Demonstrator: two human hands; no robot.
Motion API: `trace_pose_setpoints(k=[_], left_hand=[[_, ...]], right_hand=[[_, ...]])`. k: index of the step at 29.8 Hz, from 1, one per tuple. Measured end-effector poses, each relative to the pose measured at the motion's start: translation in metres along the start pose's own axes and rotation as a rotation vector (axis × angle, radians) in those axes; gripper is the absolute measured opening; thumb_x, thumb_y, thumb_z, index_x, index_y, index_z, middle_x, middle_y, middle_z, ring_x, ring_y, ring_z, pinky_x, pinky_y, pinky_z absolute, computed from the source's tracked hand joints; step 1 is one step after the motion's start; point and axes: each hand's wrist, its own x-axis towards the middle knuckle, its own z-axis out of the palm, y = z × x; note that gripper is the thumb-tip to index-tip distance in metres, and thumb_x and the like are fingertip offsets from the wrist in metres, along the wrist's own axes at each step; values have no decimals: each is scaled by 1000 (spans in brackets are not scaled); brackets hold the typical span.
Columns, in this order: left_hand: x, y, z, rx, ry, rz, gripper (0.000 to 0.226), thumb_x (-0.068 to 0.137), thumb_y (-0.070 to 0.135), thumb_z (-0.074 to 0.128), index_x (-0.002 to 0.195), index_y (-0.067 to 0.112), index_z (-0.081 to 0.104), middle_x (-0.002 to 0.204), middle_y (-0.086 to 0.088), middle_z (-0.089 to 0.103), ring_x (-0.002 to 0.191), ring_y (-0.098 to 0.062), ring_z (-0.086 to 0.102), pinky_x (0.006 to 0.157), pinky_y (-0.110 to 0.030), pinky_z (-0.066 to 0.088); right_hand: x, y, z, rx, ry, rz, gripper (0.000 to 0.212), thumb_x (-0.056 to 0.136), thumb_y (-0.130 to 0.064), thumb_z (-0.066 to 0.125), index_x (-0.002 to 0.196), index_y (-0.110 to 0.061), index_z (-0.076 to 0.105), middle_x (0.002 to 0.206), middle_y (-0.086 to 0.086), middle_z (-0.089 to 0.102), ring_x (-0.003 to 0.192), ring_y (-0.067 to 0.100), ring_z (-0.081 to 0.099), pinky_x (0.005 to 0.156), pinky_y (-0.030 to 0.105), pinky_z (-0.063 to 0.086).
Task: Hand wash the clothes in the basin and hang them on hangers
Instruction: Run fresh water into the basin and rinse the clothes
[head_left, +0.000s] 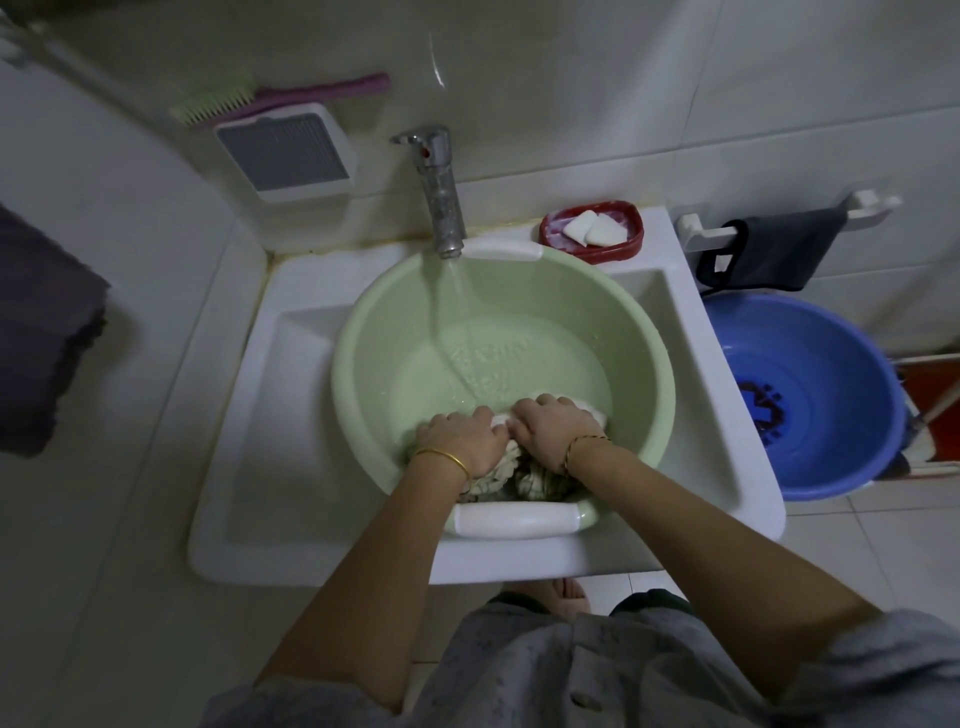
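A pale green basin (384, 312) with white handles sits in the white sink (249, 447). Water runs from the chrome tap (439, 192) into it. At the basin's near side lies a bunched wet garment (511, 475), light with a darker pattern. My left hand (460, 439) and my right hand (553, 428) sit side by side on top of it, fingers curled into the cloth and gripping it. Most of the garment is hidden under my hands. No hanger is in view.
A red soap dish (592, 249) with white soap stands behind the basin on the right. A blue basin (810, 395) sits on the floor at right, below a dark cloth (774, 249) on a wall rail. A brush (244, 101) and a grey-white box (288, 153) lie at back left.
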Motion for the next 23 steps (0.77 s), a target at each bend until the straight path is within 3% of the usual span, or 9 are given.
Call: trace_pose_setpoints(k=[23], left_hand=[[-1,-1,0,-10,4,10,49,98,48,21,136,21,39,135,-17,48,123,-35,44,99,-41,32]], right_hand=[[1,0,1,23,17,12,44,100,-41,31,128,-14,50,128,15,50,119,33,45,97,43,39]])
